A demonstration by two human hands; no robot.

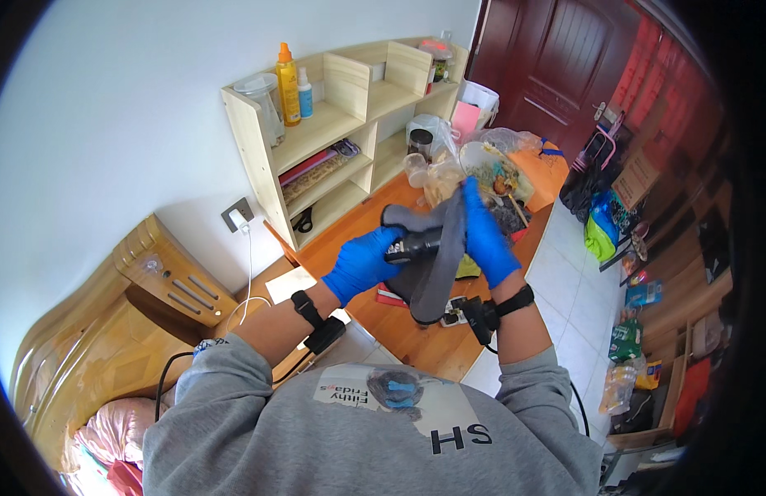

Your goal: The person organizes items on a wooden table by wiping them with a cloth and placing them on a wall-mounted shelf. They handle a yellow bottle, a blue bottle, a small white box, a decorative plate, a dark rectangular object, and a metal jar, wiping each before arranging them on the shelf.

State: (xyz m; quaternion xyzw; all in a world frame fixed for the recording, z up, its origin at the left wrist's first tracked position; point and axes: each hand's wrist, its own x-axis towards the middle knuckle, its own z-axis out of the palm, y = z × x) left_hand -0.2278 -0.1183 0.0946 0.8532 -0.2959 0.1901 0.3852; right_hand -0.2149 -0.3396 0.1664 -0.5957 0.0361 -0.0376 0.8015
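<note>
Both hands wear blue gloves and are raised over the wooden desk (448,356). My left hand (365,261) grips a black cylindrical container (414,247), possibly a bottle, lying roughly sideways with some pale print near my fingers. A grey cloth (443,260) with dark edging wraps across the container's right end and hangs below it. Another fold of the cloth shows above my left fingers. My right hand (487,239) presses flat along the cloth's right side, its fingers pointing away from me. The covered end of the container is hidden.
A pale wooden shelf (333,127) stands at the back, holding a yellow spray bottle (288,87). Plastic bags, a dark-lidded jar (420,142) and an orange bag (539,170) crowd the desk's far end. A charger (239,220) with a white cable is plugged in at left.
</note>
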